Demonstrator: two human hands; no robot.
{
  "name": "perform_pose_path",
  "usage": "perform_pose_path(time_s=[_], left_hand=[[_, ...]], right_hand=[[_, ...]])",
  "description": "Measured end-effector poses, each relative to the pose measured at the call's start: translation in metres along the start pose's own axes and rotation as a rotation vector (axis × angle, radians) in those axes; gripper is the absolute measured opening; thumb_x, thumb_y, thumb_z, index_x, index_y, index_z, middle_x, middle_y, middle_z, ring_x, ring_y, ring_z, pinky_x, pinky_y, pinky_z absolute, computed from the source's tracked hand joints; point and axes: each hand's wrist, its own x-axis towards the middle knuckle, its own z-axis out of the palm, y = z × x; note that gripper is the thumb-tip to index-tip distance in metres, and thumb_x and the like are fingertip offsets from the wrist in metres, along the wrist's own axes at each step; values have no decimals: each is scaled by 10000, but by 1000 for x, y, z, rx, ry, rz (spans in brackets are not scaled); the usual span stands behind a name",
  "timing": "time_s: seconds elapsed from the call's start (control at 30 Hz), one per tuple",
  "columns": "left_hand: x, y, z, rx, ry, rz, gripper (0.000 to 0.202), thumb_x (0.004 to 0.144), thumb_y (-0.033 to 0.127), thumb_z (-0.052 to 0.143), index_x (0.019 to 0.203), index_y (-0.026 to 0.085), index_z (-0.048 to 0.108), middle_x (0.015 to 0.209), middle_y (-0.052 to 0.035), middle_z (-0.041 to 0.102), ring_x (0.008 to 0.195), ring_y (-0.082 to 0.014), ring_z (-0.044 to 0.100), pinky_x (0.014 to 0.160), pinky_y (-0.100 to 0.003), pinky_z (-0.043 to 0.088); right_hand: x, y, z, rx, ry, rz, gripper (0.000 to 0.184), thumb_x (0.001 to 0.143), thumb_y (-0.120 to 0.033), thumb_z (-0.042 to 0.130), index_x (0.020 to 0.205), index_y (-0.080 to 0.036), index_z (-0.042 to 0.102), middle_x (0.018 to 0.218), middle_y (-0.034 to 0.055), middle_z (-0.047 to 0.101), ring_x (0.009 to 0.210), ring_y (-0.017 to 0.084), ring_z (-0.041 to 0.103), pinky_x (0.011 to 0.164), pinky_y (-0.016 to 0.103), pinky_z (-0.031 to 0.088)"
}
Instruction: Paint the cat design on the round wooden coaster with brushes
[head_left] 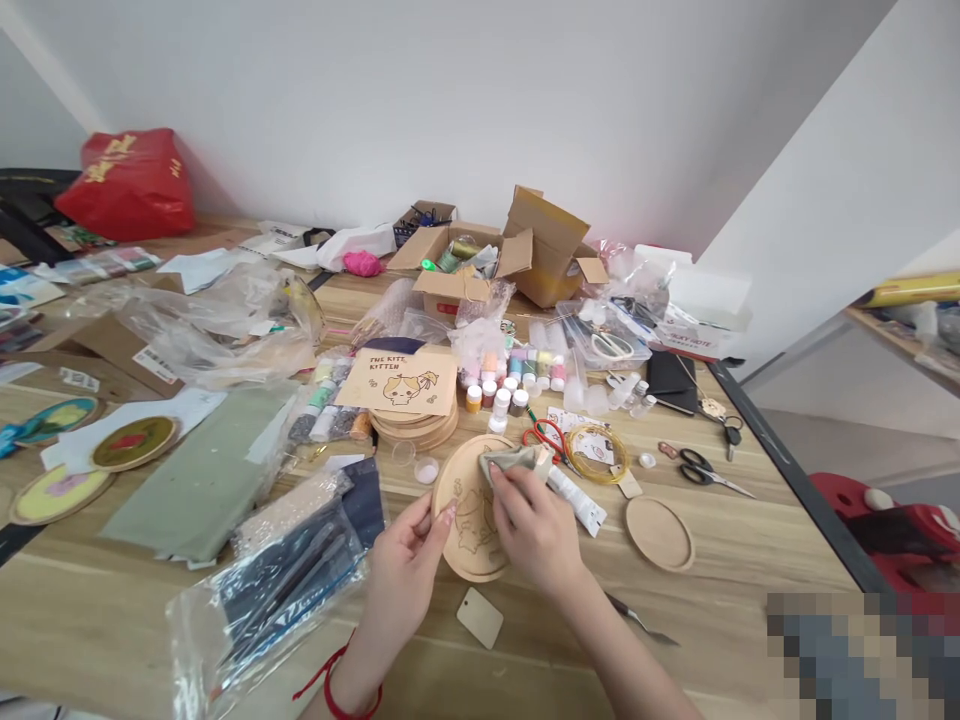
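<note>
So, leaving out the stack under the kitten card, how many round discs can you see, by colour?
Bare wood: 2 (held disc, right-hand disc)
Teal: 1 (teal disc)
Olive: 1 (olive disc)
Pale yellow: 1 (pale yellow disc)
Total: 5

Your left hand (405, 585) grips with its fingers angled upward, while your right hand (534, 530) curls downward just beside it, fingers bent.

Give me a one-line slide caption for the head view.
Left hand steadies a round wooden coaster while right hand presses a cloth against it.
</note>
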Motion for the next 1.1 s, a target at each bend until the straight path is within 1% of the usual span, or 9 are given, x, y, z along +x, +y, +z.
perform_pose_path(time_s=[0.13, 0.2, 0.23, 0.4, 0.57, 0.7, 0.8, 0.93, 1.1], left_hand=[[1, 0, -5, -35, 9, 2, 572, 767, 460, 717, 1235, 140, 642, 1142, -108, 710, 1071, -268, 649, 984, -380, 501], [1, 0, -8, -65, -5, 8, 571, 783, 453, 708, 1259, 149, 625, 1164, -111, 702, 1120, -274, 627, 1000, -388, 490], [1, -1, -10, -80, -12, 12, 568, 792, 447, 703, 1271, 154, 616, 1177, -113, 696, 1140, -275, 616, 1005, -390, 487], [0, 1, -14, -100, 2, 7, 550, 810, 423, 699, 1283, 157, 606, 1241, -123, 664, 1169, -275, 602, 1028, -388, 474], [-4, 6, -14, -74, 6, 28, 544, 819, 423, 690, 1279, 147, 607, 1197, -124, 687, 1119, -278, 636, 1010, -394, 496], [-10, 11, -13, 1, 41, 57, 522, 809, 431, 693, 1238, 140, 633, 1156, -118, 706, 1069, -275, 664, 933, -352, 549], [-13, 16, -12, 81, 60, 97, 503, 805, 452, 684, 1188, 127, 661, 1111, -119, 723, 1017, -268, 686, 871, -312, 574], [-18, 17, -11, 169, 49, 142, 509, 819, 456, 658, 1192, 110, 656, 1073, -115, 733, 940, -250, 706, 826, -291, 586], [-21, 12, -10, 179, 16, 95, 528, 825, 468, 648, 1215, 113, 644, 1071, -113, 730, 908, -239, 705, 837, -299, 580]], right_hand=[[6, 10, -11, 83, 186, 221, 247, 892, -142, 542, 1096, -192, 673, 929, 80, 665, 785, 168, 678, 655, 276, 577], [10, 12, -21, 160, 269, 289, 249, 876, -161, 578, 1105, -206, 665, 930, 73, 651, 818, 179, 675, 711, 308, 590], [12, 12, -25, 190, 280, 302, 260, 871, -161, 589, 1115, -210, 661, 932, 71, 647, 825, 181, 672, 723, 316, 591], [18, 0, -39, 240, 183, 247, 281, 876, -108, 567, 1117, -198, 683, 910, 70, 623, 770, 152, 661, 681, 278, 573], [18, -7, -37, 125, 92, 196, 293, 891, -117, 532, 1120, -190, 701, 928, 74, 630, 602, 99, 585, 574, 239, 519], [20, -9, -35, 20, 50, 151, 293, 899, -140, 527, 1121, -204, 706, 933, 70, 650, 576, 92, 578, 468, 213, 429], [23, -12, -36, -55, 43, 89, 291, 916, -149, 505, 1123, -200, 704, 917, 68, 659, 608, 103, 605, 479, 215, 430], [27, -15, -40, -102, 27, 13, 289, 929, -129, 467, 1094, -154, 702, 898, 79, 663, 662, 128, 631, 520, 232, 460], [28, -14, -40, -57, -4, 40, 258, 923, -129, 474, 1046, -143, 700, 903, 87, 656, 666, 127, 630, 518, 221, 465]])
